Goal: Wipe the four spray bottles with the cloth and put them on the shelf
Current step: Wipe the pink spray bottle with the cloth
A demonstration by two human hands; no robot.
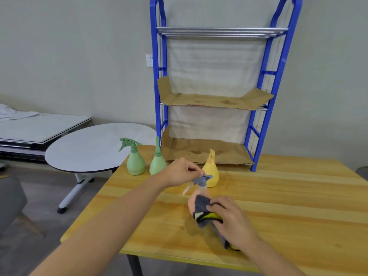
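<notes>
An orange spray bottle [192, 200] with a grey trigger head stands on the wooden table [278, 206]. My left hand [182, 171] pinches the top of that grey head. My right hand [232, 220] presses a grey and yellow cloth [203, 211] against the bottle's belly. Behind it stands a yellow spray bottle [211, 171]. Two green spray bottles [135, 160] [158, 161] stand at the table's far left. The blue shelf [258, 124] rises at the back of the table, its lower tiers lined with cardboard and bare.
A round white side table [95, 148] on wheeled legs stands left of the wooden table. A low white platform [39, 126] lies by the wall further left. A grey seat [10, 198] shows at the left edge.
</notes>
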